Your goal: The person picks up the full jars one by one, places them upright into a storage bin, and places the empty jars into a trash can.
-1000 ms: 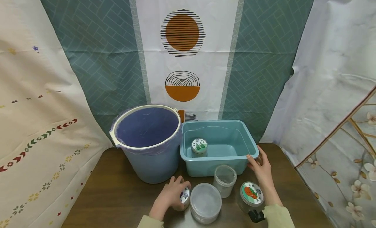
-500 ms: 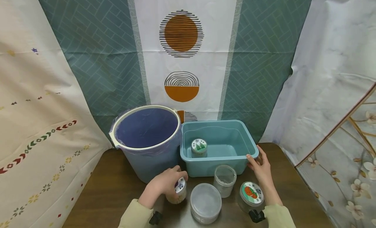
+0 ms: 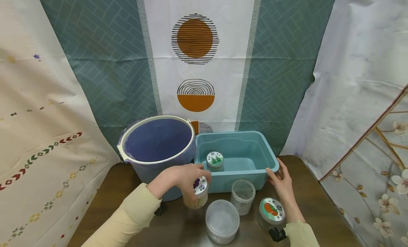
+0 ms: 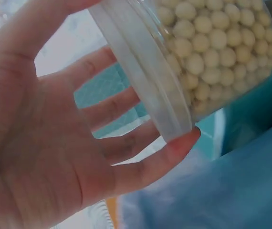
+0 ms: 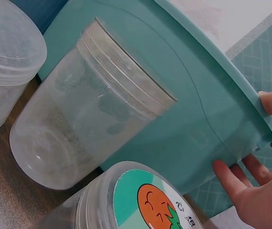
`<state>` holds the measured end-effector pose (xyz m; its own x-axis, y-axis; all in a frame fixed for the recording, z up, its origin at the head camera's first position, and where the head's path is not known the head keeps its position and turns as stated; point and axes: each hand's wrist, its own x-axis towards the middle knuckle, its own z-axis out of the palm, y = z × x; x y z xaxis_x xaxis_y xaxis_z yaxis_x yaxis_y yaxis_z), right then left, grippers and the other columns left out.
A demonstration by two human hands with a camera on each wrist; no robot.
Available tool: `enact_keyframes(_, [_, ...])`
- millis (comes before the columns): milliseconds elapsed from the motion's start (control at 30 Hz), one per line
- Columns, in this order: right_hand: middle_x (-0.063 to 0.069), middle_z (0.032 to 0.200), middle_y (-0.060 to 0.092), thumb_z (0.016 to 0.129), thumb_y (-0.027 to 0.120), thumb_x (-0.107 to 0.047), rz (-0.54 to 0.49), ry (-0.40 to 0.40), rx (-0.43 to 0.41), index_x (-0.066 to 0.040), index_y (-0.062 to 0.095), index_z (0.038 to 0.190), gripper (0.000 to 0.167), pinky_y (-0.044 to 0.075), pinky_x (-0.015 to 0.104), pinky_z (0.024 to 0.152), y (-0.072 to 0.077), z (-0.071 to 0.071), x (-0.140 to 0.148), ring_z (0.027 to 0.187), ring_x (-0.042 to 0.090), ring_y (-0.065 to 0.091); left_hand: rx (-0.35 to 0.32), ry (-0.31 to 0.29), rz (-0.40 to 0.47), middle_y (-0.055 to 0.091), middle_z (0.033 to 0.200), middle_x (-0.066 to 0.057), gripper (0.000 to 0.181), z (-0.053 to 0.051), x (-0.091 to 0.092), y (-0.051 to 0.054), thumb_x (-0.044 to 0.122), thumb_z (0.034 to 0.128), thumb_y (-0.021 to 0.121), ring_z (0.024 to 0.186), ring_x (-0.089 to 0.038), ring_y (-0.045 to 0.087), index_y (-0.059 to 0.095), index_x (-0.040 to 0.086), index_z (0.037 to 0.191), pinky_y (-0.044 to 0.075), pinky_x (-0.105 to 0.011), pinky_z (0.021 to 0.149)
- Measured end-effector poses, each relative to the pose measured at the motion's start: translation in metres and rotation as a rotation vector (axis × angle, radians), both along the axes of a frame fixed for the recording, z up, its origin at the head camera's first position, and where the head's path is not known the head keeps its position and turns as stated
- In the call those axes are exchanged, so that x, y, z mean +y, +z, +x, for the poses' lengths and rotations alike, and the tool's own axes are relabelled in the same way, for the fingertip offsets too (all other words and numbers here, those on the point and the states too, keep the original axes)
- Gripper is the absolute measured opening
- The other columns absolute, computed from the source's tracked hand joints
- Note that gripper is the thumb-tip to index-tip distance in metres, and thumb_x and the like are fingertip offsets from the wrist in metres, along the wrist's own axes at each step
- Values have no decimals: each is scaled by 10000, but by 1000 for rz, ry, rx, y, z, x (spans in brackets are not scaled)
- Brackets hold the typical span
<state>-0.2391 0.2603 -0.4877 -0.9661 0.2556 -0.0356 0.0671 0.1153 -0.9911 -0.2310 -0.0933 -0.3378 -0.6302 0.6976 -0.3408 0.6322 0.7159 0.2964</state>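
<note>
My left hand (image 3: 184,178) grips a clear jar (image 3: 200,194) by its lid, above the table in front of the teal bin (image 3: 236,173). In the left wrist view the jar (image 4: 217,47) shows round beige pieces inside, with the fingers (image 4: 121,107) around the lid. My right hand (image 3: 282,181) holds the bin's front right corner; the right wrist view shows the hand (image 5: 265,186) with the thumb on the rim and fingers against the outer wall. A jar with a green-pictured label (image 3: 215,159) stands inside the bin at the left.
A blue bucket (image 3: 172,169) with a white rim stands left of the bin. In front of the bin are a clear container (image 3: 243,197), a jar with a translucent lid (image 3: 222,220) and a jar with an orange-pictured label (image 3: 272,211). Patterned cloths hang behind.
My left hand has lifted the jar from beside the translucent-lidded one, shifting it first slightly left, then up toward the bin. My right hand keeps its hold on the bin's corner.
</note>
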Motion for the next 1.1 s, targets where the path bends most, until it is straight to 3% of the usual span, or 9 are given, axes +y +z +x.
enact_keyframes(200, [118,1636,258,968,619,-374,3,1,4,-261,134,1597,803,503,108,790,0,0,0,1455,335,369,12,-58,-85,513,1249,17,558,-11,12,29,251,737,863,1060,-130,517,571,301,1210,520,-306,824])
enact_keyframes(367, [107,1635,262,968,617,-377,2,0,-12,-279,138,1595,796,529,308,978,2,1,-1,1448,316,378,-4,-102,-141,503,1295,8,588,-23,26,45,271,745,866,1109,-139,492,560,300,1246,523,-314,869])
enact_keyframes(433, [106,1634,265,968,619,-371,-6,-1,-14,-280,142,1594,793,527,319,982,2,1,-1,1443,310,383,0,-133,-155,504,1306,1,588,-29,32,48,273,754,860,1113,-142,490,557,295,1258,522,-308,877])
enact_keyframes(600, [122,1637,252,969,623,-356,-23,2,-5,-264,136,1596,799,503,108,787,2,1,-1,1452,329,369,-3,-194,-157,502,1307,-15,586,-45,44,52,284,778,841,1125,-154,487,541,282,1281,513,-323,908])
enact_keyframes(733, [132,1637,246,970,623,-353,-20,7,-3,-250,130,1597,805,490,88,760,2,1,0,1457,341,362,-6,-216,-145,485,1334,-23,602,-59,53,55,288,792,830,1156,-168,479,521,280,1310,514,-342,931])
enact_keyframes(967, [127,1635,251,968,627,-350,-26,3,-6,-252,133,1596,805,513,115,796,2,1,-1,1448,331,373,18,-187,-136,475,1370,-47,626,-84,69,64,281,819,804,1186,-204,478,504,253,1367,510,-392,979])
enact_keyframes(1100, [123,1638,244,963,629,-367,-25,1,-14,-265,128,1597,814,506,98,783,2,1,-2,1452,330,368,17,-158,-106,478,1369,-57,609,-97,78,64,273,829,794,1194,-214,484,512,257,1369,515,-399,989])
